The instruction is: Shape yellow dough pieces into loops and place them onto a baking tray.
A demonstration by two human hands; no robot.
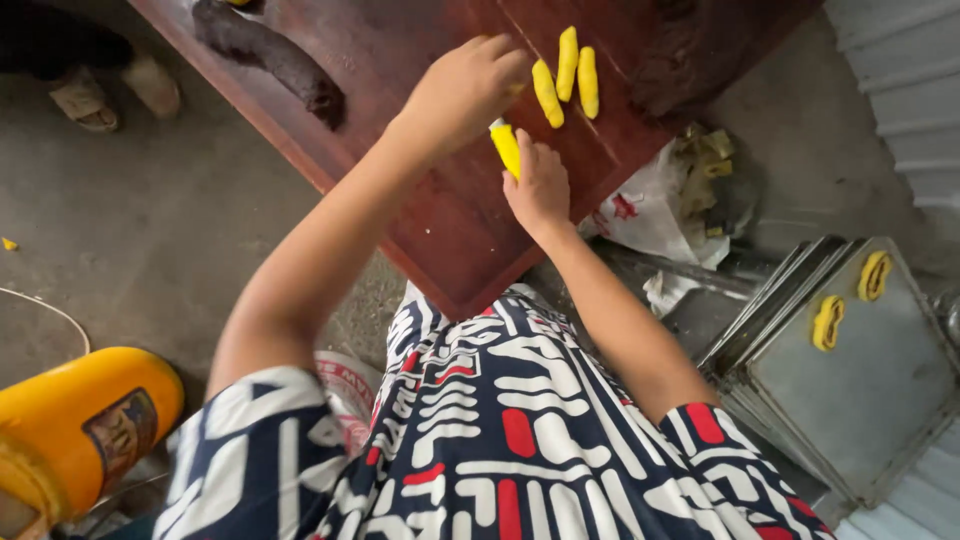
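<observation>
Nearest the camera is the person's patterned garment (500,440) in navy, white and red, with both bare forearms reaching out from it over a dark red wooden board (440,215).

The right hand (540,185) lies on the board with its fingers closed around the lower end of a yellow dough roll (505,147), which stands out past the fingertips toward the other hand. The left hand (465,88) sits just beyond, palm down and fingers curled over the upper end of the same roll; whether it pinches the dough or only presses on it cannot be told, since the fingertips are hidden.

Just past the grip, to its right, three finished yellow dough pieces (567,75) lie side by side on the board, near the left hand's fingertips but apart from them. Farther off to the left of the grip, a dark elongated lump (270,55) lies along the board's edge, well clear of both hands.

To the right of the grip and below the board's corner sits a crumpled white plastic bag (650,210) holding yellowish scraps (705,160). Farther right is a stack of metal trays (850,400); the top tray carries two looped yellow dough shapes (850,300), well apart from the hands.

At the near left, on the concrete floor (150,230), lies a yellow plastic container (80,425). At the far left, sandalled feet (110,90) of another person show.
</observation>
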